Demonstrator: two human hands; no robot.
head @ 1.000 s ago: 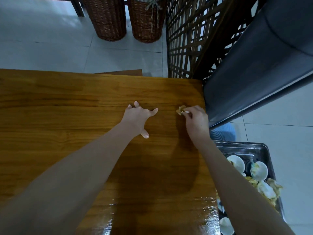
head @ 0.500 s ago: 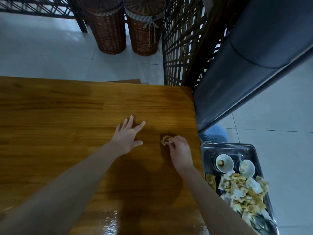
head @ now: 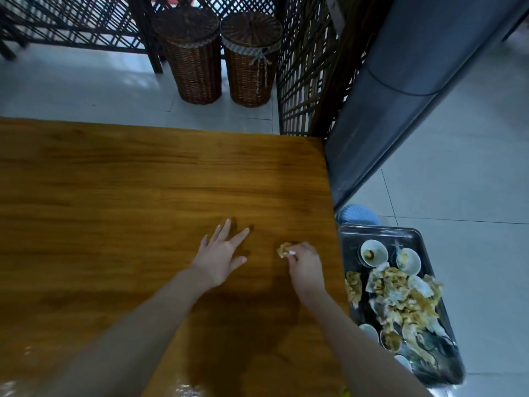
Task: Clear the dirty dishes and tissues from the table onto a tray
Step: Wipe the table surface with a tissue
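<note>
While left hand braces flat, fingers straight, on brown wooden surface, right hand pinches crumpled yellow-stained tissue in curled fingers, likely bound for laden rectangular steel tray beside.

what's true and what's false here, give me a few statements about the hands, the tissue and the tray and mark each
1. The right hand pinches a crumpled tissue on the table. True.
2. The left hand holds a bowl. False: it is open, fingers spread, holding nothing.
3. The tray sits on the tabletop. False: it sits off the table's right edge.
4. The tray already holds bowls and used tissues. True.
</note>
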